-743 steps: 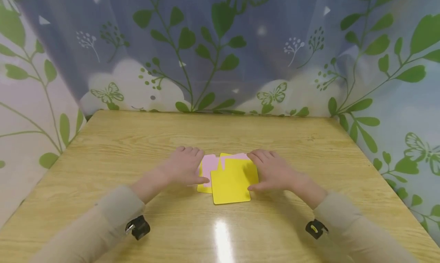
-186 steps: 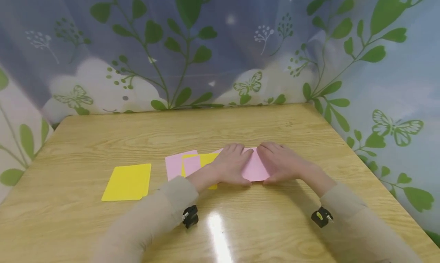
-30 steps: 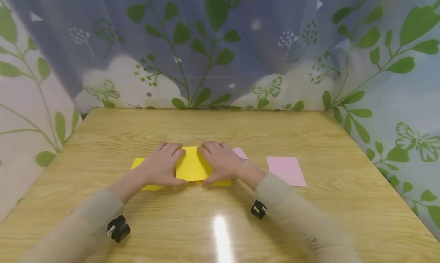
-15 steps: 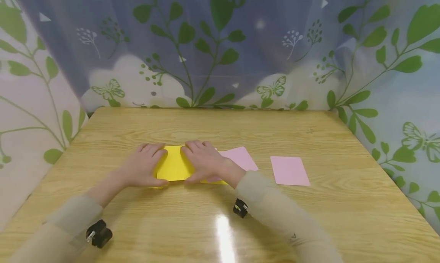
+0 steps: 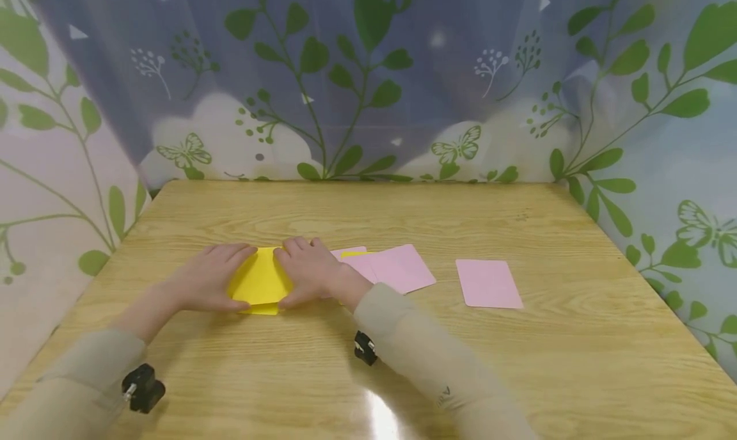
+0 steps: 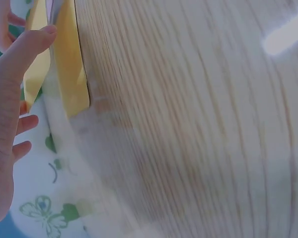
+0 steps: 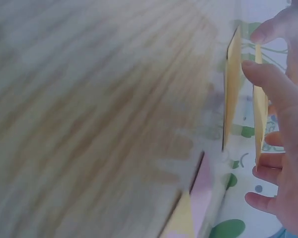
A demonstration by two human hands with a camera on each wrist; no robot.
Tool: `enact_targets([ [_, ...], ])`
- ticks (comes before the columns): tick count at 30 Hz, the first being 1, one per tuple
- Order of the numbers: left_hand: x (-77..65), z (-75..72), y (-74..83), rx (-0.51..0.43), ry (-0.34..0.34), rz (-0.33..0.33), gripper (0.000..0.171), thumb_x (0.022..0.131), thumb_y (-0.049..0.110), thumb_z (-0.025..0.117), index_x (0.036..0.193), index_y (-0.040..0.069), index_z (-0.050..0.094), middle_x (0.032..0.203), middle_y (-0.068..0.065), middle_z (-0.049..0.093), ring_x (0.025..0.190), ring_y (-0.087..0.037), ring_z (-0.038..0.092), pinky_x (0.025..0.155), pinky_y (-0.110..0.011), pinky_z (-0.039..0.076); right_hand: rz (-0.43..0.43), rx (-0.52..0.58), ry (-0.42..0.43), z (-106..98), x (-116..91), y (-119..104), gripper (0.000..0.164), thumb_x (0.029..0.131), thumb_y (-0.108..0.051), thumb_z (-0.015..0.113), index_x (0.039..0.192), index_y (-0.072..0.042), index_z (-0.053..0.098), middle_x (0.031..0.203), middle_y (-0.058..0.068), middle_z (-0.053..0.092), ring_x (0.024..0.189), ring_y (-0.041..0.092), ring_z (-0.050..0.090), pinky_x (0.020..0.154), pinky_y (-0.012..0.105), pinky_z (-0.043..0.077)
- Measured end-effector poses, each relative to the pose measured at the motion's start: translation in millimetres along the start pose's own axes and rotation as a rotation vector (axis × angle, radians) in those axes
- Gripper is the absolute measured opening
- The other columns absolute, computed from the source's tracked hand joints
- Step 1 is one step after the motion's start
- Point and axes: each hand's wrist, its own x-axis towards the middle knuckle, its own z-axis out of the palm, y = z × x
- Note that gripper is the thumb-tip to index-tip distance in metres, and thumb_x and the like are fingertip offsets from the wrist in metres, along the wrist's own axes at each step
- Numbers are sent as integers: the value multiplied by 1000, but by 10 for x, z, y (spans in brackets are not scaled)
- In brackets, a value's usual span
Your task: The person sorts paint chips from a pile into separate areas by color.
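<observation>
My left hand [image 5: 208, 278] and right hand [image 5: 311, 270] hold a square yellow card [image 5: 261, 275] between them, each gripping one side edge with thumb and fingers. A second yellow card [image 5: 262, 309] lies on the wooden table right below, mostly covered in the head view. From the right wrist, a gap shows between the held yellow card [image 7: 260, 114] and the lower one [image 7: 232, 89]. Just right of my right hand, pink cards [image 5: 403, 268] overlap, with a yellow card's edge [image 5: 357, 254] peeking out from under them. My right forearm partly hides that group.
A single pink card [image 5: 489, 284] lies apart on the right side of the table [image 5: 547, 363]. A leaf-patterned curtain [image 5: 368, 107] hangs at the table's back edge and along both sides. Each sleeve carries a black wrist camera [image 5: 144, 387].
Over the last second both hands carry the yellow card leftward, uncovering more of the pink cards. Earlier the cards lay in one overlapping pile; one pink card now lies apart on the right.
</observation>
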Motion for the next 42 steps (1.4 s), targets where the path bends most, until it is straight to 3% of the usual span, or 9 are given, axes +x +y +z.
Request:
enact_targets([
  [13, -48, 10, -39, 7, -140, -37, 93, 68, 52, 71, 135, -4, 39, 132, -23, 46, 117, -39, 44, 96, -57, 32, 45, -42, -88, 36, 123, -168, 99, 71, -77, 49, 143, -12, 32, 133, 5, 37, 124, 19, 33, 99, 41, 33],
  [22, -23, -5, -8, -17, -235, -66, 84, 71, 49, 69, 134, -1, 43, 132, -23, 45, 120, -43, 39, 97, -59, 29, 61, 29, -150, 47, 128, -183, 97, 74, -76, 48, 145, -14, 29, 137, 4, 35, 125, 18, 32, 99, 38, 34],
  [32, -14, -1, 7, -41, -270, -69, 81, 71, 44, 68, 132, -2, 44, 130, -23, 46, 119, -43, 39, 97, -60, 28, 54, 42, -188, 43, 117, -193, 102, 71, -81, 44, 147, -16, 26, 142, 5, 33, 128, 19, 30, 101, 41, 32],
  [42, -23, 36, -9, -68, -309, -115, 81, 74, 44, 66, 136, 1, 41, 133, -24, 42, 122, -44, 36, 98, -62, 26, 47, 85, -187, 11, 119, -193, 93, 76, -73, 49, 146, -15, 27, 140, 4, 35, 127, 19, 32, 101, 39, 33],
])
